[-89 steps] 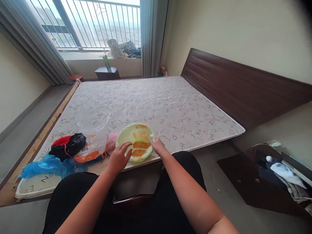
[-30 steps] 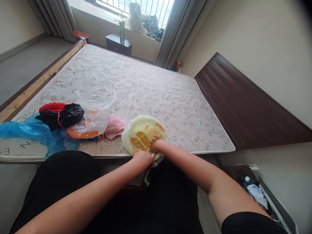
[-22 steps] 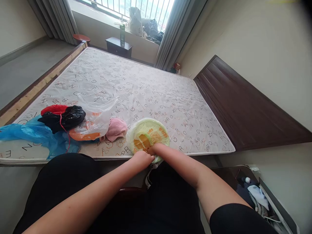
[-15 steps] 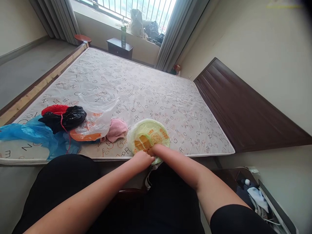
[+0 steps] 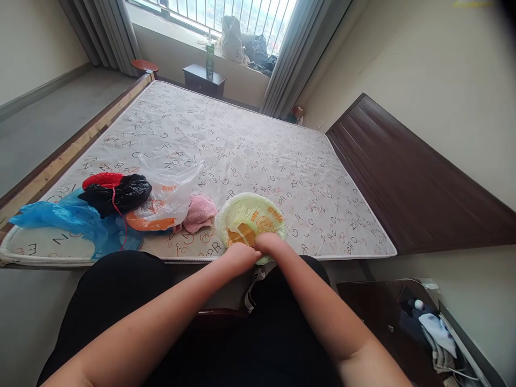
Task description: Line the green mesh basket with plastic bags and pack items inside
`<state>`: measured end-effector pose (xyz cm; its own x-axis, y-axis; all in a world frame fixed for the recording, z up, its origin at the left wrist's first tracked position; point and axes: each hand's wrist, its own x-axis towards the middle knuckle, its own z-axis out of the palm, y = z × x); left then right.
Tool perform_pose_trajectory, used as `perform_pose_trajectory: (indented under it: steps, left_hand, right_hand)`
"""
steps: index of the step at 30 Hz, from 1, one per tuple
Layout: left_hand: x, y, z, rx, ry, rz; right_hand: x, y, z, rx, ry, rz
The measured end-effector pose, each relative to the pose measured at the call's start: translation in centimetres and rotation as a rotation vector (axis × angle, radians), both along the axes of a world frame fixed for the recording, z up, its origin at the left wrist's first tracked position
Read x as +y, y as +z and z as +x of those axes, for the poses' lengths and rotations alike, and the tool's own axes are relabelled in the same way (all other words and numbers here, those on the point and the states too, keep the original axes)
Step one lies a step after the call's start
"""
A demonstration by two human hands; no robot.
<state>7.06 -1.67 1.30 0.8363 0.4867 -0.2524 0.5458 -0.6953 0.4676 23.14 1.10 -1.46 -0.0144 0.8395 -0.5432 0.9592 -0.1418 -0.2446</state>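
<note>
At the near edge of the mattress is a round, bin-like shape covered by a pale yellow-green plastic bag point(image 5: 237, 209) with orange print. My left hand point(image 5: 244, 252) is closed on the bag at its near rim. Beside it, my right hand point(image 5: 268, 244) bends down over the same rim, closed on the bag, its fingertips mostly hidden. The two hands touch or nearly touch. A crumpled pink cloth point(image 5: 200, 213) lies just left of the bag.
A clear plastic bag with orange print point(image 5: 161, 204), a black bag point(image 5: 129, 193), a red bag point(image 5: 100, 180) and a blue bag point(image 5: 60, 215) lie on the mattress point(image 5: 226, 134). A dark headboard point(image 5: 411, 183) and a nightstand point(image 5: 371, 301) stand right.
The view has shifted slightly, so the scene sits a little further right. Both hands stay at the near rim of the yellow-green bag, with the right forearm drawn a little nearer my body.
</note>
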Motion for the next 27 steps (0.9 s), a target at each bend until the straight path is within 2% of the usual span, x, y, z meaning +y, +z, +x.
perform_pose_trajectory:
  steps: [3, 6, 8, 11, 12, 13, 14, 16, 18, 20, 21, 24, 27]
  left_hand:
    - [-0.1, 0.1, 0.0, 0.027, -0.017, 0.035]
    - [-0.5, -0.1, 0.0, 0.065, -0.055, 0.061]
    - [-0.7, 0.1, -0.1, 0.032, -0.089, 0.08]
    - [-0.3, 1.1, -1.3, -0.127, -0.072, 0.125]
    - [0.1, 1.5, -2.0, -0.194, -0.033, 0.15]
    - [0.7, 1.8, -2.8, -0.259, 0.02, 0.177]
    - [1.3, 2.0, -3.7, -0.314, 0.092, 0.206]
    - [2.6, 2.0, -5.6, -0.369, 0.29, 0.256]
    - [3.9, 1.2, -7.2, -0.392, 0.588, 0.278]
    - [5.0, 0.1, -8.2, -0.424, 0.851, 0.196]
    - [5.5, -0.5, -8.4, -0.44, 0.937, 0.125]
    - [6.4, -1.8, -8.2, -0.489, 1.036, -0.104]
    - [6.9, -1.9, -7.6, -0.527, 1.076, -0.254]
  right_hand:
    - [-1.8, 1.6, 0.3, -0.054, 0.014, -0.027]
    - [-4.1, 3.0, 1.4, -0.001, -0.022, 0.112]
    - [-5.2, 3.4, 2.5, 0.141, -0.151, 0.324]
    - [-5.5, 3.0, 4.6, 0.311, -0.499, 0.794]
    - [-5.2, 2.5, 5.3, 0.329, -0.626, 0.897]
    - [-4.9, 2.0, 5.9, 0.347, -0.746, 0.93]
    - [-4.5, 1.4, 6.3, 0.385, -0.859, 0.887]
    - [-3.7, 0.3, 6.8, 0.551, -1.052, 0.662]
    - [-3.0, -0.6, 6.5, 0.76, -1.142, 0.463]
    - [-2.4, -1.1, 5.8, 0.893, -1.13, 0.411]
    - [-2.2, -1.1, 5.4, 0.919, -1.096, 0.413]
    - [-1.9, -0.9, 4.1, 0.952, -0.959, 0.36]
    - [-1.7, -0.4, 3.1, 1.002, -0.851, 0.252]
